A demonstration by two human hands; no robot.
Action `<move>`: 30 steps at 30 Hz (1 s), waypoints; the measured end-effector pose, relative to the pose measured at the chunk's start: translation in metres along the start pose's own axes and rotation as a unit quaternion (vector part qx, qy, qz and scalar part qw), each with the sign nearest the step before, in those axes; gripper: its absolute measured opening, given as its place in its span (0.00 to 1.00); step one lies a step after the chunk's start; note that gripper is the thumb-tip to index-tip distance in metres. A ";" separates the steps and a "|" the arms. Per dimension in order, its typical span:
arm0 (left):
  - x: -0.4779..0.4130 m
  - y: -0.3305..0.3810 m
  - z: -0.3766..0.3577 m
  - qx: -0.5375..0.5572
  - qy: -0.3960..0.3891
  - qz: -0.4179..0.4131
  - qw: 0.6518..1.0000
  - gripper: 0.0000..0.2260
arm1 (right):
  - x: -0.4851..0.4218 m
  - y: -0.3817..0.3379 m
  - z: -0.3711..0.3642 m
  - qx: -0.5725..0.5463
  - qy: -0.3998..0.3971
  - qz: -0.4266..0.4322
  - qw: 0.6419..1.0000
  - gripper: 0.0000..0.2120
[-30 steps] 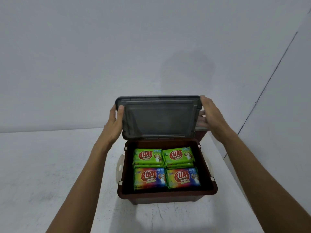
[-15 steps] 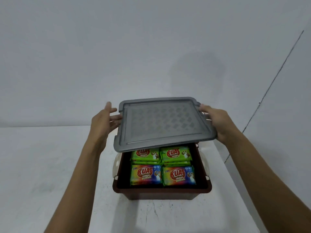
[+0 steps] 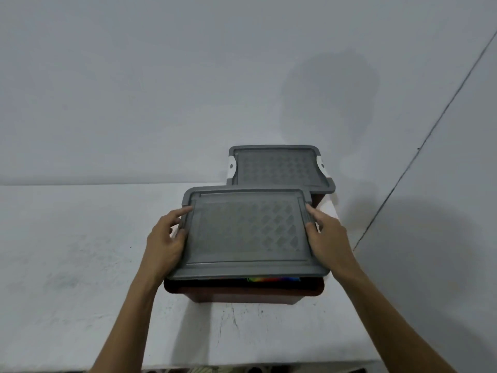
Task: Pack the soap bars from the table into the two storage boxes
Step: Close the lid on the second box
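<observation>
A grey patterned lid (image 3: 247,232) lies flat over the near brown storage box (image 3: 242,293), its front edge slightly raised. My left hand (image 3: 166,239) grips the lid's left side and my right hand (image 3: 326,238) grips its right side. A thin strip of colourful soap bar wrappers (image 3: 271,279) shows in the gap under the lid's front edge; the other bars are hidden. Behind it stands the second storage box (image 3: 321,199), its own grey lid (image 3: 279,168) closed with white side latches.
Both boxes sit on a white table (image 3: 67,251) pushed against a pale wall. The table's right edge runs just past the boxes, and its front edge is near the bottom of the view.
The lid came down from upright behind the box to flat on top of it, covering the soap bars. The second closed box behind is now in view.
</observation>
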State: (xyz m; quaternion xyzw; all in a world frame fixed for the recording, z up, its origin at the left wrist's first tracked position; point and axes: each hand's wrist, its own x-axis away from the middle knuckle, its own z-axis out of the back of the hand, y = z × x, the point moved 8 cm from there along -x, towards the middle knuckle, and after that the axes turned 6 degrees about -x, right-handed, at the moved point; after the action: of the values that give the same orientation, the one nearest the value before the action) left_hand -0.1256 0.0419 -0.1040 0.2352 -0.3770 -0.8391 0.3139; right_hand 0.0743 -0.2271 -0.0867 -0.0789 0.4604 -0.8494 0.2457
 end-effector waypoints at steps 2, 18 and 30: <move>0.010 -0.004 -0.003 -0.032 -0.012 -0.007 0.999 0.24 | 0.012 0.012 -0.009 0.014 -0.009 -0.017 1.000 0.21; 0.027 -0.043 -0.020 0.024 -0.061 0.164 0.984 0.28 | 0.028 0.035 -0.018 0.067 0.034 -0.076 0.994 0.19; 0.030 -0.027 -0.004 -0.020 0.003 0.134 0.991 0.23 | 0.031 0.049 -0.018 -0.033 0.066 -0.133 0.988 0.17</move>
State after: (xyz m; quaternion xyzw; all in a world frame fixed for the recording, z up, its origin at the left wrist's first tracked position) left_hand -0.1536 0.0329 -0.1327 0.1789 -0.3874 -0.7960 0.4293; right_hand 0.0580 -0.2508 -0.1398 -0.0914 0.4891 -0.8620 0.0965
